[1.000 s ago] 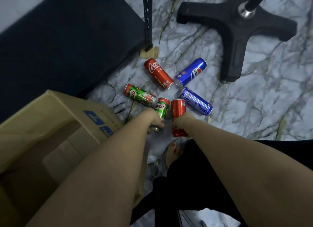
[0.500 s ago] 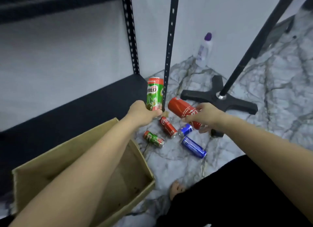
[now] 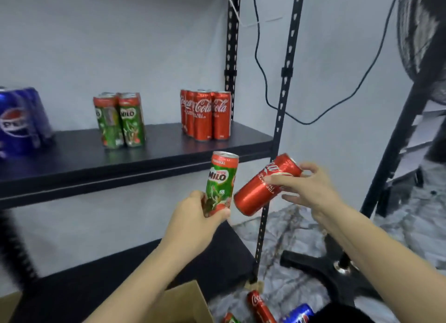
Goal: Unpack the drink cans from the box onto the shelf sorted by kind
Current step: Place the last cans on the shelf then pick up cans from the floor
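My left hand (image 3: 193, 216) grips a green Milo can (image 3: 220, 181) upright by its base, just below the front edge of the black shelf (image 3: 144, 154). My right hand (image 3: 311, 190) holds a red Coca-Cola can (image 3: 263, 186) tilted, its bottom end pointing toward the Milo can. On the shelf stand sorted groups: blue Pepsi cans (image 3: 19, 122) at the left, Milo cans (image 3: 120, 120) in the middle, Coca-Cola cans (image 3: 205, 114) at the right. The cardboard box (image 3: 185, 303) shows at the bottom edge.
On the marble floor beside the box lie a Coca-Cola can (image 3: 259, 307), a Pepsi can (image 3: 298, 314) and part of a Milo can (image 3: 229, 319). A black fan stand base (image 3: 323, 272) sits right of the shelf upright (image 3: 280, 120). A cable (image 3: 265, 81) hangs behind.
Both hands rose from the floor with a can each, the left with Milo, the right with Coca-Cola. My view swung up from the floor cans to the stocked shelf.
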